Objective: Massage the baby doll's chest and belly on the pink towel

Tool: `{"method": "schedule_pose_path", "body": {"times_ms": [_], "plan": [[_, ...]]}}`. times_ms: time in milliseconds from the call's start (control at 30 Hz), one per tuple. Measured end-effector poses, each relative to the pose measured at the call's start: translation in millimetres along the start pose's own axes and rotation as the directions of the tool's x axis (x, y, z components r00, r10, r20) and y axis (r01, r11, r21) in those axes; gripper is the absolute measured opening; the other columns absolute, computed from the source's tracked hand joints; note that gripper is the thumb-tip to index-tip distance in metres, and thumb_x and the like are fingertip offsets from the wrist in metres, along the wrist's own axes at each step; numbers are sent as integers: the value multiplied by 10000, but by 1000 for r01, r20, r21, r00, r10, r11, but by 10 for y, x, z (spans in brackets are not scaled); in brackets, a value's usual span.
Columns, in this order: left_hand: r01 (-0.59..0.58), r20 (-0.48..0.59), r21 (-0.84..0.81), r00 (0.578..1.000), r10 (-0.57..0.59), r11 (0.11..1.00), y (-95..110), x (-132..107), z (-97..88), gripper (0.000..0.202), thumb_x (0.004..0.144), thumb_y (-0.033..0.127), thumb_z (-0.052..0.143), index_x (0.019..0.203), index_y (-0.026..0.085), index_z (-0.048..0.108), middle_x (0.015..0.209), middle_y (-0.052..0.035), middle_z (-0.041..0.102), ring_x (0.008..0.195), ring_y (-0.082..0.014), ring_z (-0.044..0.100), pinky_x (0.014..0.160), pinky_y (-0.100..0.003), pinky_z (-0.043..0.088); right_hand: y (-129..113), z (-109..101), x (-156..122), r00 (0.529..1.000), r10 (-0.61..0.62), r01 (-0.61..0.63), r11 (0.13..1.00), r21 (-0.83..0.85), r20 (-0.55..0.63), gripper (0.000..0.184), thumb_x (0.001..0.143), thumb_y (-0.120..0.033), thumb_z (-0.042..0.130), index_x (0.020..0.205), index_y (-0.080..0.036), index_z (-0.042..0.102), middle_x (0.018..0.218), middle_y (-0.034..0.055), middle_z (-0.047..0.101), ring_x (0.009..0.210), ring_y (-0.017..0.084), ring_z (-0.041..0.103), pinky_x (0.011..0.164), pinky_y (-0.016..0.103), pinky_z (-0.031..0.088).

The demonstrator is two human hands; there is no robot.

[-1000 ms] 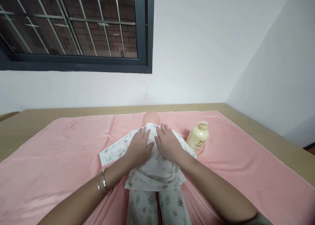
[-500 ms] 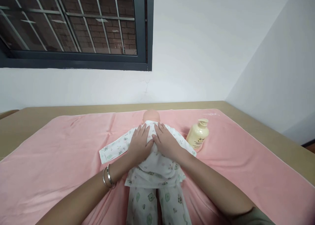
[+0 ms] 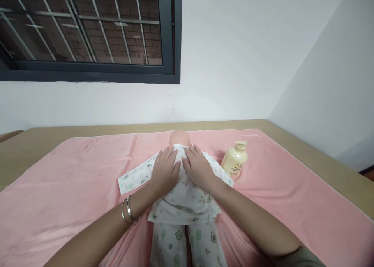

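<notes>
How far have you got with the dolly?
Done: the doll lies dressed in a printed top and trousers on the pink towel. In hand: the left hand and right hand rest flat, side by side, on its upper back. Left, probably: the cream bottle sits untouched beside the doll, pump on.

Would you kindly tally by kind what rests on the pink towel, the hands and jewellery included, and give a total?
Doll: 1
Bottle: 1
Hands: 2, left hand and right hand, both flat on the doll
Bracelets: 2, on the left wrist
Total: 6
</notes>
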State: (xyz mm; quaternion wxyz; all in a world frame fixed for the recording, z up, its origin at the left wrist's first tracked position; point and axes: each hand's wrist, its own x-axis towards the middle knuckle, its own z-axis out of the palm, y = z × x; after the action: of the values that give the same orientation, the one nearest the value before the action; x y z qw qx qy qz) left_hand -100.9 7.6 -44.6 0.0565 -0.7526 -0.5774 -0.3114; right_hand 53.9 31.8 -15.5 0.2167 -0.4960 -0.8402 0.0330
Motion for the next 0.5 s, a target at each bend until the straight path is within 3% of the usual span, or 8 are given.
{"method": "schedule_pose_path", "body": {"times_ms": [67, 133, 233, 300, 400, 500], "plan": [[39, -28, -4, 999, -39, 999, -62, 18, 144, 437, 935, 255, 359, 1322, 91, 479, 1409, -188, 496, 1365, -321, 393, 1096, -542, 346, 45, 151, 78, 999, 24, -24, 1000, -19, -31, 464, 986, -286, 365, 1382, -69, 470, 1469, 181, 436, 1395, 316, 336, 1121, 479, 322], [3, -45, -14, 999, -3, 1000, -29, -43, 212, 443, 934, 219, 346, 1333, 68, 466, 1420, -202, 480, 1377, -320, 378, 1102, -541, 345, 33, 225, 56, 999, -23, 20, 998, -62, -45, 456, 977, -235, 356, 1375, -46, 474, 1449, 199, 457, 1383, 316, 359, 1131, 492, 307], [-117, -70, -40, 991, 114, 992, 127, -194, 135, 443, 879, 148, 376, 1297, 78, 505, 1350, -180, 551, 1331, -301, 436, 1115, -520, 348, -61, 158, -112, 974, -226, 223, 961, -164, -1, 462, 908, -138, 410, 1343, -10, 503, 1382, 216, 522, 1362, 317, 394, 1156, 488, 274], [-137, -64, -85, 989, 132, 987, 207, -250, 30, 417, 843, 138, 406, 1230, 113, 559, 1262, -154, 613, 1245, -284, 516, 1082, -493, 398, -116, 58, -213, 951, -305, 307, 935, -177, 40, 467, 869, -107, 437, 1315, -5, 533, 1343, 211, 558, 1344, 302, 423, 1167, 448, 271], [-51, -58, -123, 997, 44, 991, 192, -212, -26, 382, 849, 186, 423, 1193, 135, 581, 1273, -160, 600, 1225, -298, 527, 1061, -510, 413, -114, -5, -213, 975, -222, 222, 969, -113, 8, 454, 910, -132, 390, 1325, -8, 525, 1371, 214, 537, 1360, 274, 408, 1148, 416, 308], [78, -39, -120, 996, -84, 990, 69, -123, 106, 464, 897, 249, 399, 1334, 113, 474, 1458, -193, 437, 1392, -354, 341, 1109, -587, 318, -31, 119, -88, 997, -61, 61, 998, 0, -50, 492, 956, -212, 355, 1399, -17, 441, 1462, 212, 435, 1416, 295, 308, 1142, 482, 292]]}}
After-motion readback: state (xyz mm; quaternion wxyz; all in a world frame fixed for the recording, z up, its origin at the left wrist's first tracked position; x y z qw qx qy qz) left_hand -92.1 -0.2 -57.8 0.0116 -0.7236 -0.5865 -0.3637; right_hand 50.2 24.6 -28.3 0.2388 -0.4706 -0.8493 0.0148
